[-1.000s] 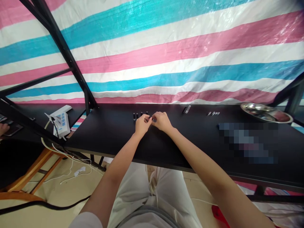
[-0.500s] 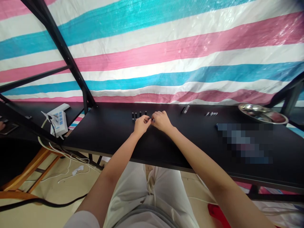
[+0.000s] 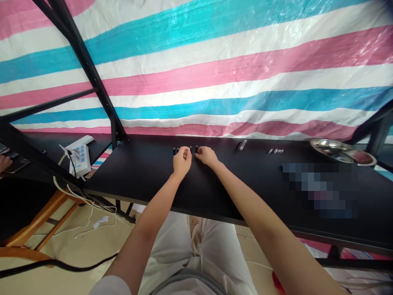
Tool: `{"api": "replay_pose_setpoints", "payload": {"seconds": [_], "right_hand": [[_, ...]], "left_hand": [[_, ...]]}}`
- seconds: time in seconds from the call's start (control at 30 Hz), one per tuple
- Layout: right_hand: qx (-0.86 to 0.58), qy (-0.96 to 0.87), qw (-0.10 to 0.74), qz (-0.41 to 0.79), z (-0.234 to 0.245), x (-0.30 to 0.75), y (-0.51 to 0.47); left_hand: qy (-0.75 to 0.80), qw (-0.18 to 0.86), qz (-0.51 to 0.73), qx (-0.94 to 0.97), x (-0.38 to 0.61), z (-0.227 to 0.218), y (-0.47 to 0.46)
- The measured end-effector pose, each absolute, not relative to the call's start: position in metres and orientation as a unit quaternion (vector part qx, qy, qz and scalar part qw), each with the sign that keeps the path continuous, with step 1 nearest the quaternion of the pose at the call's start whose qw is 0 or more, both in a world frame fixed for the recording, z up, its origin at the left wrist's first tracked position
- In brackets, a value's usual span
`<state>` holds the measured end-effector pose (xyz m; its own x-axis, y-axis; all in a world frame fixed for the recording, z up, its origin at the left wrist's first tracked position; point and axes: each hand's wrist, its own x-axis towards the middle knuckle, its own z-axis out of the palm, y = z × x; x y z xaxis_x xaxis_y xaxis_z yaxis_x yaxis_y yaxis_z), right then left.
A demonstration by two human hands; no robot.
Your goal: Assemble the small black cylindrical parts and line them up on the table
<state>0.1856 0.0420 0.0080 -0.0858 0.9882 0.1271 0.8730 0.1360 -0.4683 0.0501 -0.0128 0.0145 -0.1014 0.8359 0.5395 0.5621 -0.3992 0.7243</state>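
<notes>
Grip, right hand [image 3: 207, 155]: thumb and fingertips were bunched at the near end of a black cylinder [image 3: 197, 149]; whether they clamped it could not be told.
Grip, left hand [image 3: 182, 160]: fingers were curled in toward the thumb, just left of that cylinder; anything between them was hidden.
Row, left: black cylinders [image 3: 174, 151] with pale tips stood partly behind the left hand.
Tabletop, right of the hands: a clear tube [image 3: 243, 144] lay beside a dark one [image 3: 238, 146], with small silvery pieces [image 3: 275, 151] farther right.
Table, far right: a shiny metal tray [image 3: 333, 150] sat on the black table [image 3: 233, 184].
Backdrop, far: striped sheeting [image 3: 196, 73] hung behind.
</notes>
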Motion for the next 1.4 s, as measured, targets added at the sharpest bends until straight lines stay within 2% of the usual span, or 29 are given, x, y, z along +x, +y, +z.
{"api": "replay_pose_setpoints", "payload": {"seconds": [0.27,0.53,0.83,1.07,1.23,1.4], "right_hand": [[-0.643,-0.708,0.219,0.192,0.003,0.191,0.050],[-0.627,-0.743,0.179,0.152,0.008,0.196,0.042],[-0.574,-0.814,0.080,0.029,0.028,0.237,0.015],[-0.636,-0.771,-0.002,0.031,0.040,0.315,0.010],[-0.720,-0.688,0.026,0.086,0.031,0.374,0.030],[-0.769,-0.613,0.138,0.116,0.008,0.398,0.052]], "left_hand": [[0.516,0.142,0.507,0.676,0.051,0.012,-0.012],[0.497,0.146,0.491,0.700,0.051,0.011,-0.013],[0.485,0.136,0.436,0.746,0.053,0.008,-0.015],[0.471,0.126,0.417,0.767,0.055,0.009,-0.017],[0.452,0.115,0.389,0.794,0.059,0.012,-0.022],[0.438,0.108,0.369,0.813,0.061,0.016,-0.026]]}}
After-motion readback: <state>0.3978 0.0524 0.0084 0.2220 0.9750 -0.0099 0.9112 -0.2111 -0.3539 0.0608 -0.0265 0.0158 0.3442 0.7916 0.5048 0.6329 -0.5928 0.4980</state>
